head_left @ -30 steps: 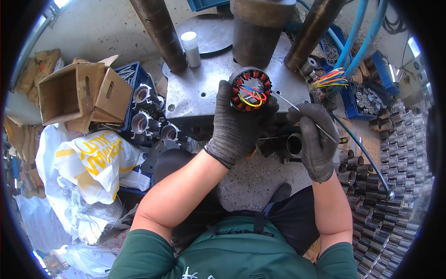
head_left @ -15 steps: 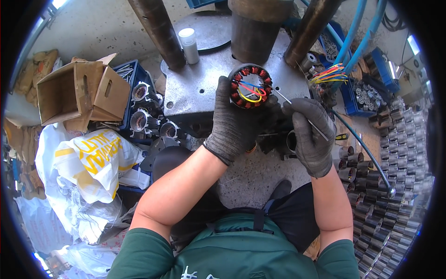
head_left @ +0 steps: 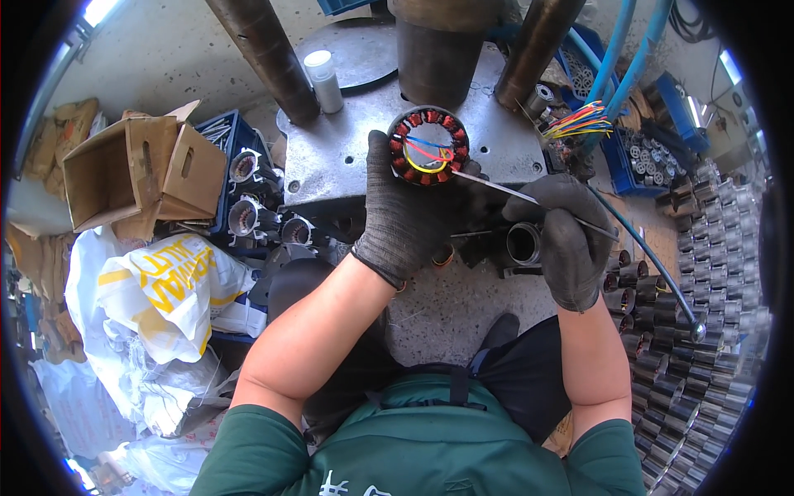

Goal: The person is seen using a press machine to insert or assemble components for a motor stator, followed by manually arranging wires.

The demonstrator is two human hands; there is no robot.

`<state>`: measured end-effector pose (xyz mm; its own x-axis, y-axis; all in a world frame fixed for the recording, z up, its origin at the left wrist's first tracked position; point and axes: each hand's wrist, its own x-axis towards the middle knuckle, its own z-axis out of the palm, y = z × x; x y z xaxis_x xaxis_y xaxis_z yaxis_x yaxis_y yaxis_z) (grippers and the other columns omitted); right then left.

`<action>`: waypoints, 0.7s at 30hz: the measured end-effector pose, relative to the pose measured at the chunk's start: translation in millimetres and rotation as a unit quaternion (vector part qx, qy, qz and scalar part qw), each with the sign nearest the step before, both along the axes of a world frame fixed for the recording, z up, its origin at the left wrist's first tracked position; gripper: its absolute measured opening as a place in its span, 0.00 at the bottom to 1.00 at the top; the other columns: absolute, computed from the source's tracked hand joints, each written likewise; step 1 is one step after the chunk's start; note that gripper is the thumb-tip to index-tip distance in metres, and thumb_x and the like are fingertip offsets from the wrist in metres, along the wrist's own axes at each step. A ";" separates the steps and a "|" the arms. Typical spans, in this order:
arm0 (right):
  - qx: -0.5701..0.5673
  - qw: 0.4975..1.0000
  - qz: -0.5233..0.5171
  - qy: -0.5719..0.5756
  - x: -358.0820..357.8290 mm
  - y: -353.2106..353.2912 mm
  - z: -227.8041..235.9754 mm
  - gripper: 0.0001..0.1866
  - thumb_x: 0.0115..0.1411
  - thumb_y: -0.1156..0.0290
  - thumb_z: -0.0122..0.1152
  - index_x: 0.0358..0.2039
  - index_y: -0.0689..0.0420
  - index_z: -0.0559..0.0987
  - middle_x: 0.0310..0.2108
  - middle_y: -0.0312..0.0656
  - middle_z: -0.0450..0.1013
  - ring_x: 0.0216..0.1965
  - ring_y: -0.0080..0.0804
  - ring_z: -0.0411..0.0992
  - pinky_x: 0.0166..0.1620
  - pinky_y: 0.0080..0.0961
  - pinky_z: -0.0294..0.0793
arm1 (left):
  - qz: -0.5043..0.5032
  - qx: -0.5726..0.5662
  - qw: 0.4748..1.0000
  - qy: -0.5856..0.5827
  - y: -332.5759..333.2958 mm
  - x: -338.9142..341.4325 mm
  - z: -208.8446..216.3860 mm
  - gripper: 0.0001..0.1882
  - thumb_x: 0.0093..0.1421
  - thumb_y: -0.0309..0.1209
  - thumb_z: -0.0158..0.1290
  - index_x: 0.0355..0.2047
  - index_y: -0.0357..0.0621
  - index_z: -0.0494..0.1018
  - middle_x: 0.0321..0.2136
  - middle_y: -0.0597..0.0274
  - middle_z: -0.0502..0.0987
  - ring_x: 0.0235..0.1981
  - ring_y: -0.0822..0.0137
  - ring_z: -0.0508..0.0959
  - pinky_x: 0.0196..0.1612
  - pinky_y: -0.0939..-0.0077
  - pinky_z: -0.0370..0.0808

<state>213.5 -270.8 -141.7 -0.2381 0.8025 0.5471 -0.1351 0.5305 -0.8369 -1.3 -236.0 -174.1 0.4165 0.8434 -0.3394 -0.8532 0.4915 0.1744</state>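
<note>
My left hand point(head_left: 404, 217), in a dark knitted glove, is closed around a motor stator point(head_left: 458, 137). This ring has red copper windings, and blue, red and yellow lead wires loop across its opening. In my gloved right hand point(head_left: 572, 244) a thin metal rod point(head_left: 500, 188) is pinched, slanting up to the left. Its tip meets the stator's lower right rim, near the yellow wire; whether it touches a winding is too small to tell. The stator is held up over the front of a metal press plate point(head_left: 328, 161).
A white bottle point(head_left: 323, 81) stands on the plate beside a thick steel column point(head_left: 266, 62). Left are a cardboard box point(head_left: 103, 174), motor housings point(head_left: 244, 217) and white sacks point(head_left: 178, 285). Many metal cylinders point(head_left: 703, 273) are stacked on the right, near a rod with a ball end point(head_left: 697, 332).
The stator and my left hand have shifted slightly left in the picture. My right hand has moved slightly right and down, and the rod lies flatter, its tip now at the lower right rim.
</note>
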 end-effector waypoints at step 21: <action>-0.023 0.994 -0.054 -0.089 -4.6 -6.5 -3.8 0.10 0.71 0.74 0.60 0.48 0.63 0.83 0.38 0.44 0.82 0.40 0.29 0.80 0.48 0.28 0.80 | -0.024 0.068 0.997 -0.036 4.1 -5.2 -14.9 0.65 0.57 0.85 0.44 0.78 0.45 0.55 0.70 0.40 0.67 0.71 0.42 0.65 0.76 0.39 0.56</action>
